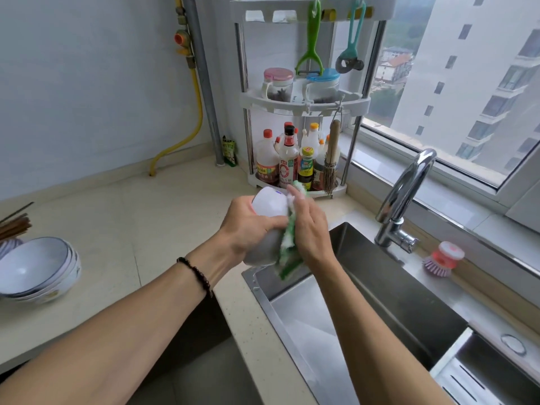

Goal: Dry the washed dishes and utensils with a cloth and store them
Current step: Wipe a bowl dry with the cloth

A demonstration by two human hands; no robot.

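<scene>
Left hand (248,226) grips a white bowl (267,226) on edge over the sink (409,302) corner; right hand (309,229), at its 3 o'clock, presses a green-and-white cloth (287,252) flat against it. Stacked bowls (38,270) wait at 9 o'clock on the tabletop (140,229), nearer the left hand.

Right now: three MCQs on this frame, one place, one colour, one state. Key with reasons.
1. Where is the stack of bowls?
A. in the sink
B. on the counter at left
C. on the rack

2. What colour is the cloth?
A. green and white
B. blue
C. red

3. What does the left hand do?
A. hangs idle
B. turns the faucet
C. grips the white bowl

Key: B, the stack sits on the counter far left; A, green edging on white; C, fingers curl round it while the right hand presses the cloth on.
</scene>
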